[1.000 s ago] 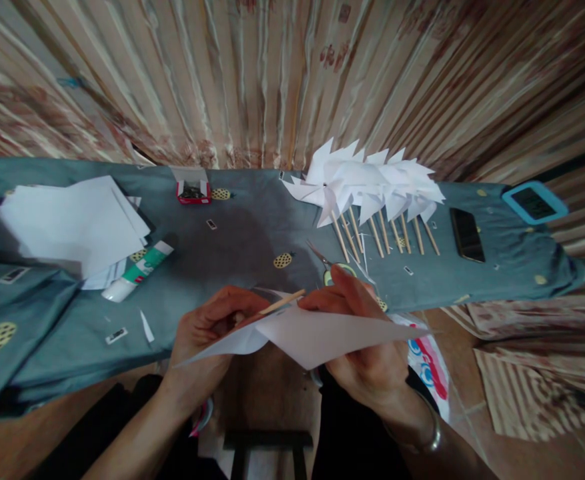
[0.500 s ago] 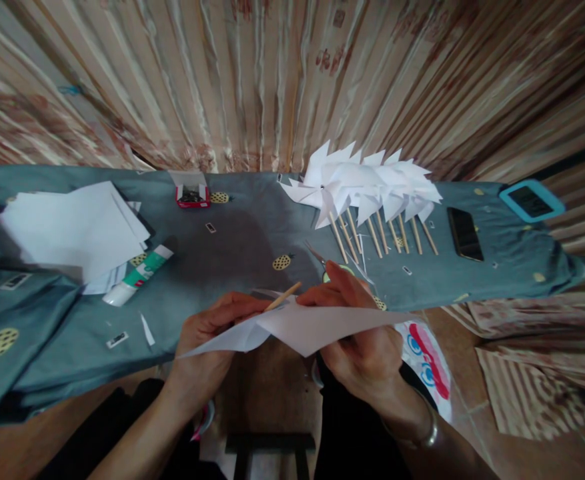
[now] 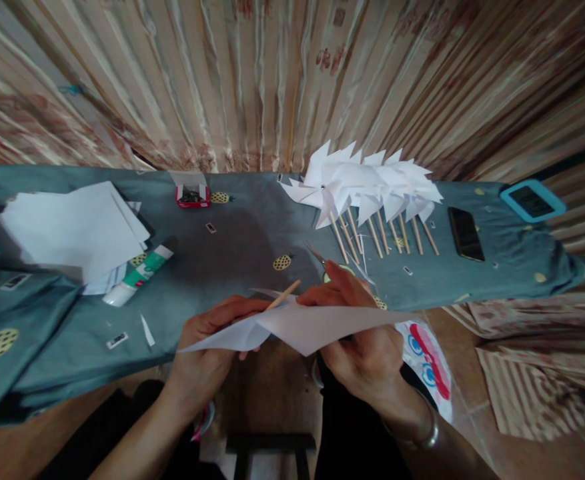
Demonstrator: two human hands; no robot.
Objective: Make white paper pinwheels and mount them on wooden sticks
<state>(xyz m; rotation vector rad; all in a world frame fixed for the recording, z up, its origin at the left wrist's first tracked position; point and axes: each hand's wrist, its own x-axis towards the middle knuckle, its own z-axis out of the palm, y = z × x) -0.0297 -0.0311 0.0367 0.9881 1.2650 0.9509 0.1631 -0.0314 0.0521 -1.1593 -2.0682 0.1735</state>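
A white paper pinwheel (image 3: 317,327) is held up in front of the table's near edge, its folded blades spread between both hands. My left hand (image 3: 212,333) closes round the wooden stick (image 3: 285,294) and the left blade; the stick's end pokes out past the fingers. My right hand (image 3: 362,347) pinches the pinwheel near its centre and right blade, with part of the fingers hidden behind the paper. Beyond the right hand lie scissors (image 3: 317,253), mostly covered by that hand.
Several finished pinwheels (image 3: 362,180) overlap at the back right. A phone (image 3: 465,233) and a blue-framed device (image 3: 533,200) lie farther right. To the left are a paper stack (image 3: 72,227), a glue stick (image 3: 139,275) and a small red box (image 3: 193,195) of dark metal pieces.
Both hands keep their hold on the pinwheel and its stick. The left fingers have shifted slightly under the paper, with a fingertip now showing below it.
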